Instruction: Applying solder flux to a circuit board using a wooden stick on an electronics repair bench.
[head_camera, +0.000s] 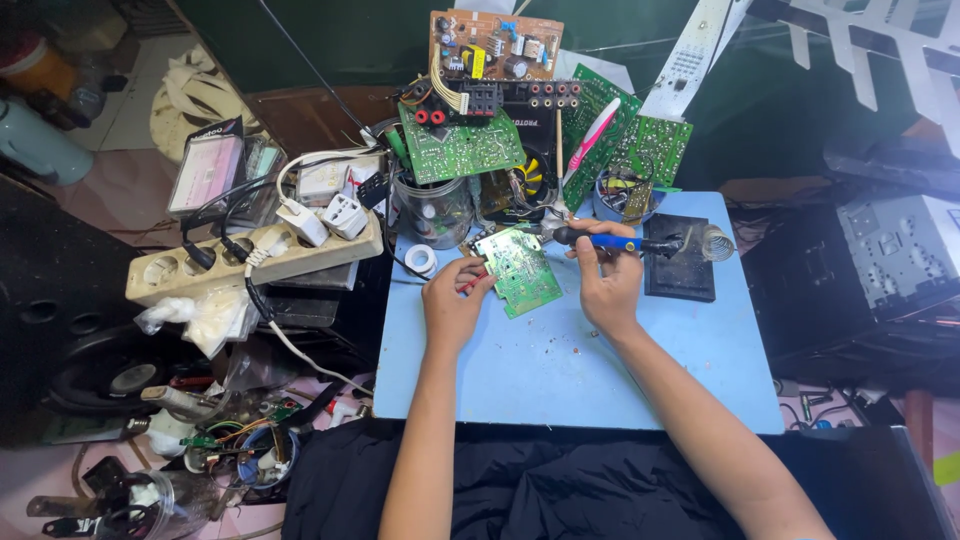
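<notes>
A small green circuit board lies on the light blue table, tilted. My left hand grips its left edge and pinches something red against it. My right hand is closed around a soldering iron with a blue and black handle, held level just past the board's far right corner. The iron's tip end is hard to make out.
A black stand with a wire coil sits right of my hand. Behind stand a clear jar, a roll of tape, several green boards and a power strip with plugs. Black equipment flanks the table.
</notes>
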